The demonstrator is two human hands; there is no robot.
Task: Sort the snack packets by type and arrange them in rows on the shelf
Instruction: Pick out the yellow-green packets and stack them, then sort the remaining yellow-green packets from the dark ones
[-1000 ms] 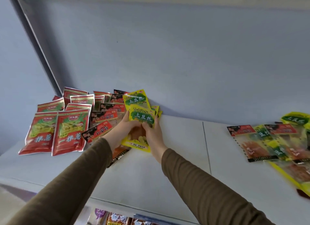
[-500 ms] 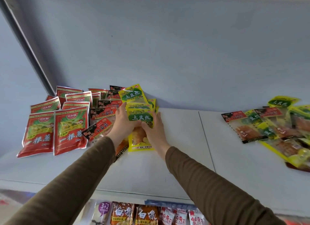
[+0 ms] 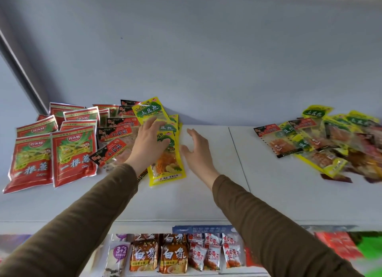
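Left hand: left hand (image 3: 149,141) lies with straight, spread fingers on the row of yellow packets (image 3: 165,152); palm down, nothing gripped.
Right hand: right hand (image 3: 196,150) is open, fingers straight and a little apart, just right of the yellow row; whether it touches the shelf cannot be told. It holds nothing.
Sleeves: both arms in brown long sleeves (image 3: 268,225), reaching in from the bottom edge.
Yellow packets: several overlap in a line running from the back wall toward the front; the nearest one lies flat, with orange shreds showing on its front; the farthest leans against the wall.
Black-and-red packets: a row of black-and-red packets (image 3: 115,136) lies overlapped just left of the yellow row, partly under the left wrist.
Red packets: big red packets (image 3: 72,152) with green artwork stand furthest left in two overlapped rows, the rear ones partly hidden.
Unsorted pile: a mixed pile (image 3: 322,142) of yellow and black-and-red packets lies jumbled at the right end, well apart from the rows; its far right is blurred.
Shelf: white shelf (image 3: 206,204) made of two panels with a seam between the hands and the pile; pale blue wall behind.
Lower shelf: below the front edge, orange-brown packs (image 3: 159,256) and small white-and-red sachets (image 3: 213,254) stand in rows.
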